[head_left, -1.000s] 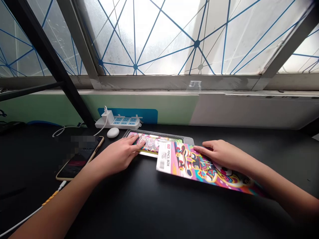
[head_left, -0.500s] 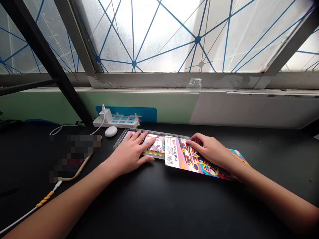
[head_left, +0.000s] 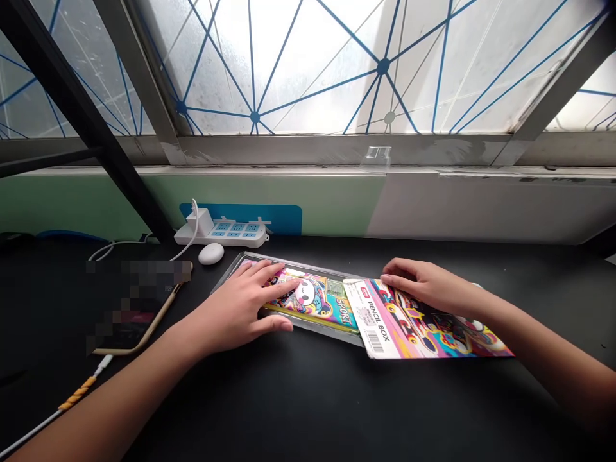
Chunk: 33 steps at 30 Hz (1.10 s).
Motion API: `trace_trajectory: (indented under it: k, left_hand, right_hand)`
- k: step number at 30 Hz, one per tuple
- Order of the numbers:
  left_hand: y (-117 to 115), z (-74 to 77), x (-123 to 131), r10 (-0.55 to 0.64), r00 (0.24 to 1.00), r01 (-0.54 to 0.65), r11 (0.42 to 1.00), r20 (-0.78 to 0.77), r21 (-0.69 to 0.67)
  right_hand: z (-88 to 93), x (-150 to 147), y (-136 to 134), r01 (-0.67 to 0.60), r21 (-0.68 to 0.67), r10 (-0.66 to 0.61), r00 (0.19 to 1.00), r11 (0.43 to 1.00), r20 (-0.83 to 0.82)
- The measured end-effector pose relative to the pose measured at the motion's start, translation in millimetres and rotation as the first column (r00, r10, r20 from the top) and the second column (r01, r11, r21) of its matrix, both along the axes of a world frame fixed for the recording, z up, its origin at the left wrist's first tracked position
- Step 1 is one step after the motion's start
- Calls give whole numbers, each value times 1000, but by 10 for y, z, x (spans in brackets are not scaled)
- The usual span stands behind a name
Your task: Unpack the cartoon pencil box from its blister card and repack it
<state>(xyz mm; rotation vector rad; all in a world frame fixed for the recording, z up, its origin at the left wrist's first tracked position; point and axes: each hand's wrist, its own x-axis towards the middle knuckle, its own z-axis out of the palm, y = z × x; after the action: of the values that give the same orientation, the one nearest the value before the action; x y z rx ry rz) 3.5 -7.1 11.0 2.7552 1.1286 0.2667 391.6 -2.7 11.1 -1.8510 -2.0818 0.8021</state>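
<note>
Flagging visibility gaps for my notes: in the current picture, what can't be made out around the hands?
All in the head view:
Colourful case: its left part is covered by the left hand.
Printed card: part is hidden by the right hand and forearm.
Barcode label: its fine print is too small.
Phone: most of its screen is pixelated.
White cable: cut off by the left edge.

Can't see right end of box (head_left: 312, 298) under card (head_left: 423, 327) or part under left hand (head_left: 248, 305). Can't read pixelated phone (head_left: 144, 308).
</note>
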Motion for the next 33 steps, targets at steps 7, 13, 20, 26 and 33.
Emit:
trace_trajectory:
  k: [7,13,20,26,33]
  left_hand:
    - [-29,24,25,-19,998,17,1000,61,25]
    - [-40,7,11,3,994,-3,1000,108,0]
    - [-22,13,-2,-6,990,9,1000,139,-21]
    - [-18,2,-13,-2,990,6,1000,138,-27]
    - [-14,-2,-12,2,987,3,1000,158,-31]
  right_hand:
    - [-92,-189,-53,-2,-19,0,995,1000,-98]
    - [-60,-9,27,28,1,-28,997,1000,-72]
    - [-44,28,36,56,67,-55,998,996,-25]
    - [-76,70,60,46,105,-41,998,993,-53]
    - [-67,63,59,31,146,-23,998,989,-54]
